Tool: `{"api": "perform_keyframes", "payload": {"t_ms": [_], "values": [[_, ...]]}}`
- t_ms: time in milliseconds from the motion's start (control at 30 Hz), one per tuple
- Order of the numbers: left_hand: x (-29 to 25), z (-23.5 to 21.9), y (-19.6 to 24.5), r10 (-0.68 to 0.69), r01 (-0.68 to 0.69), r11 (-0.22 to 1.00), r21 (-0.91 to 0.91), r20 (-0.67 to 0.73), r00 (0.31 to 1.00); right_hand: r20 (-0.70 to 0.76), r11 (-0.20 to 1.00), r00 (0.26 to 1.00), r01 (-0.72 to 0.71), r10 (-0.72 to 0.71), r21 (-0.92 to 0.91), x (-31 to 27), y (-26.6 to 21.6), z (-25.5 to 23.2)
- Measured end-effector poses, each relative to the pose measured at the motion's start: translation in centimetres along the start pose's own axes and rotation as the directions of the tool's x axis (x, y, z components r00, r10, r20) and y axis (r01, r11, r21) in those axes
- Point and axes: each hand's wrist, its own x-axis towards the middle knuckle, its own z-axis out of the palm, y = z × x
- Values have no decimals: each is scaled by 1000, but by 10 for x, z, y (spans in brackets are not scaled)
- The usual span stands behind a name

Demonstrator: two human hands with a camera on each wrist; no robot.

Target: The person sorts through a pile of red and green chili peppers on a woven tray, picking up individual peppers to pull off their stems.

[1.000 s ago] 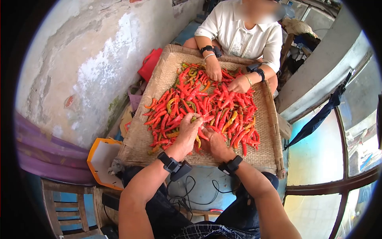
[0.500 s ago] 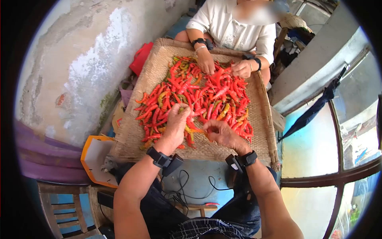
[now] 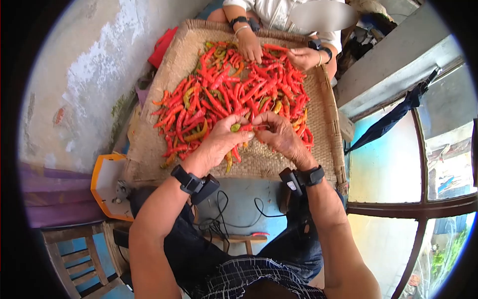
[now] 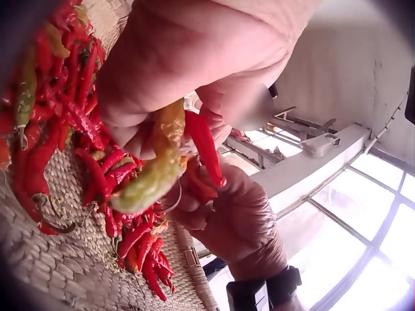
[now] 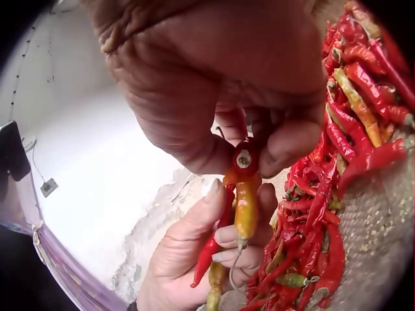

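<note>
A wide, shallow woven tray (image 3: 332, 117) with a raised rim holds a broad heap of chili peppers (image 3: 219, 94), mostly bright red, with some yellow, orange and green ones among them. Bare weave shows around the heap, and small pale seeds are scattered on it near the front.

The camera wearer sits at the front of the tray, both hands meeting above its near part. The left hand (image 3: 219, 142) has its fingers curled round a yellow-green pepper (image 4: 154, 172) and a slim red pepper (image 4: 206, 148), which hang side by side. The right hand (image 3: 285, 139), close beside it, has thumb and fingertips pinching a short red pod (image 5: 244, 157), its round end turned to the right wrist camera. Just below that pod is a yellow pepper (image 5: 246, 210) with a long curved stem; which hand bears its weight I cannot tell.

Across the tray sits another person in a white shirt (image 3: 273, 12). One of their hands (image 3: 250, 49) reaches down to the heap; the other (image 3: 303, 58) pinches a long red chili (image 3: 275, 48).

Left of the tray, an orange-rimmed box (image 3: 108, 182) with a pale inside stands by a wooden chair (image 3: 82, 256). A dark folded umbrella (image 3: 393, 119) hangs by the window at right.
</note>
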Motion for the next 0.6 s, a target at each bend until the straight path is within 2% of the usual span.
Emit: {"api": "perform_keyframes", "payload": {"t_ms": [67, 100, 167, 200, 267, 300, 333, 400, 433, 467, 533, 567, 600], "values": [[3, -3, -7, -72, 72, 997, -12, 20, 997, 24, 976, 978, -210, 208, 51, -4, -17, 0], [2, -2, -6, -74, 74, 997, -12, 14, 997, 31, 976, 977, -210, 209, 53, -2, -13, 0], [0, 0, -1, -90, 88, 995, -45, -28, 996, -175, 941, 971, -100, 164, 324, 3, 1, -3], [1, -2, -1, -88, 86, 995, -47, -35, 996, -169, 941, 972, -102, 163, 323, 6, 4, -10], [3, -4, -2, -67, 62, 997, -43, -144, 987, -154, 963, 965, -178, 211, 205, 7, 9, -23], [3, -7, -1, -73, 60, 995, -84, -150, 986, -132, 971, 965, -210, 225, 115, 9, 9, -23], [3, -9, -1, -68, 56, 995, -77, -156, 985, -129, 972, 968, -202, 217, 118, 11, 11, -22], [5, -9, -3, -19, -15, 988, -154, -217, 976, -106, 994, 994, -18, 30, 109, 16, 11, -20], [6, -11, -4, -28, -5, 987, -158, -208, 978, -219, 985, 975, 81, -46, 155, 19, 8, -16], [6, -10, -8, -14, -19, 988, -156, -207, 978, -219, 985, 974, 92, -59, 146, 20, 6, -12], [9, -10, -10, -22, -12, 986, -167, -200, 980, -406, 973, 892, 230, -196, 35, 27, 3, -11], [10, -8, -10, -15, -17, 985, -171, -184, 983, -310, 984, 935, 175, -171, -16, 26, 15, -15], [11, -7, -13, -1, -30, 986, -163, -185, 983, -210, 992, 976, 36, -62, -123, 21, 11, -11]]}}
